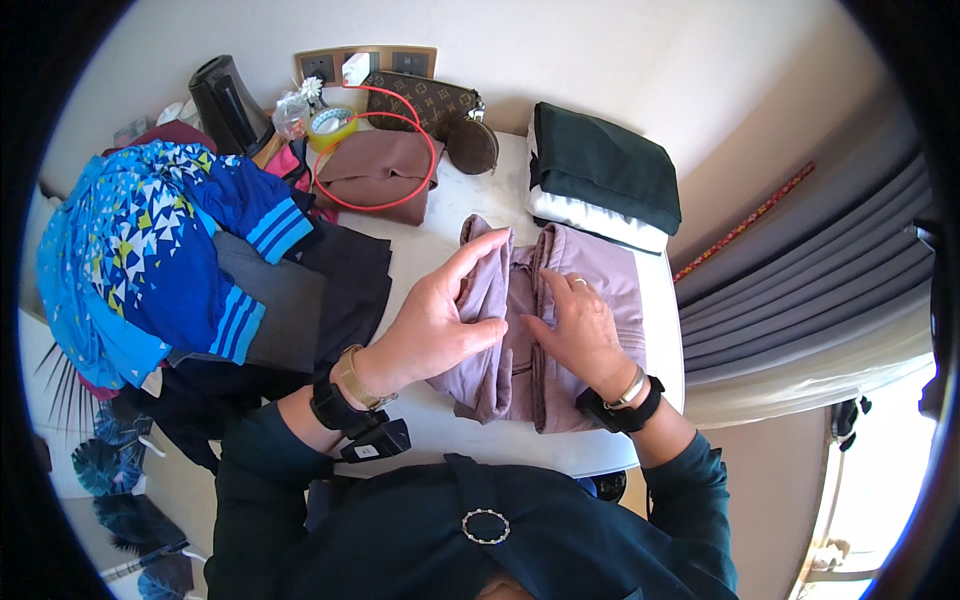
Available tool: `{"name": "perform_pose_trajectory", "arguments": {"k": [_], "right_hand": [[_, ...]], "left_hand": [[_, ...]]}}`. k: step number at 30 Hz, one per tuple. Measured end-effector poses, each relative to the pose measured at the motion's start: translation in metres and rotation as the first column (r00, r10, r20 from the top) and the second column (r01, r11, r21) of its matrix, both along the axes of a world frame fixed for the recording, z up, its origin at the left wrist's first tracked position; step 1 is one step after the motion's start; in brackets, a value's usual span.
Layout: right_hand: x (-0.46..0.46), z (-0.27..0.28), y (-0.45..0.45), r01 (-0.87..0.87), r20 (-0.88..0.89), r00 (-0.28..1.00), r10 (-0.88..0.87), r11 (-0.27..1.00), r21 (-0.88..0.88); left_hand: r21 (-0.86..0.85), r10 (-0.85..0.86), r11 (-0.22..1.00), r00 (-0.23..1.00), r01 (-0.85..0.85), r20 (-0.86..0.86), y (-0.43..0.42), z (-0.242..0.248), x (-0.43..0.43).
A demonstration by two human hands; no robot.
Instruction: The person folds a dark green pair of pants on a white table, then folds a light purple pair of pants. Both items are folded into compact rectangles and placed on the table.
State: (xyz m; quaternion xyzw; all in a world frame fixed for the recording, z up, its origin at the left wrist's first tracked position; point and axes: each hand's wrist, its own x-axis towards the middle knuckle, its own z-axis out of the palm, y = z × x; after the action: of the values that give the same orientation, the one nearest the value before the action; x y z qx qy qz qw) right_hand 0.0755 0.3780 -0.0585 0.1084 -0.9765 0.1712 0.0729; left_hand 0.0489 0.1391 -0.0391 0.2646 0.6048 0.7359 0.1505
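A mauve garment lies before me on the white table, its two sides folded in toward the middle. My left hand is around the left folded side, with the thumb in front and the index finger along the top end; the other fingers are partly hidden by the cloth. Over on the right fold, my right hand rests with thumb and fingers apart, fingertips touching the fold's inner edge. A narrow strip of the garment shows between the two folds.
Folded dark green and white clothes are stacked at the back right. A blue patterned garment tops a heap at left. Behind are a brown pouch, a red cable, tape and a black kettle. Grey curtains hang at right.
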Motion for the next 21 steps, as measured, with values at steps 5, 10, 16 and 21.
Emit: {"name": "perform_pose_trajectory", "arguments": {"k": [5, 10, 16, 21], "right_hand": [[0.005, -0.006, 0.008, 0.065, 0.059, 0.996, -0.07, 0.994, 0.086], [0.001, -0.006, 0.016, 0.044, 0.114, 0.992, -0.046, 0.999, 0.025], [0.006, -0.006, 0.035, 0.023, 0.073, 0.997, -0.008, 0.98, -0.197], [0.016, -0.018, 0.062, 0.257, 0.276, 0.952, -0.134, 0.84, -0.478]], "left_hand": [[0.019, 0.003, 1.0, 0.999, -0.002, -0.052, 0.0, -0.005, 0.0], [0.036, -0.006, 0.999, 1.0, 0.007, -0.019, -0.001, -0.003, 0.003], [0.061, -0.003, 0.998, 1.0, 0.004, -0.02, 0.0, 0.001, 0.005], [0.096, 0.014, 0.995, 0.998, -0.009, -0.057, 0.026, 0.004, 0.004]]}}
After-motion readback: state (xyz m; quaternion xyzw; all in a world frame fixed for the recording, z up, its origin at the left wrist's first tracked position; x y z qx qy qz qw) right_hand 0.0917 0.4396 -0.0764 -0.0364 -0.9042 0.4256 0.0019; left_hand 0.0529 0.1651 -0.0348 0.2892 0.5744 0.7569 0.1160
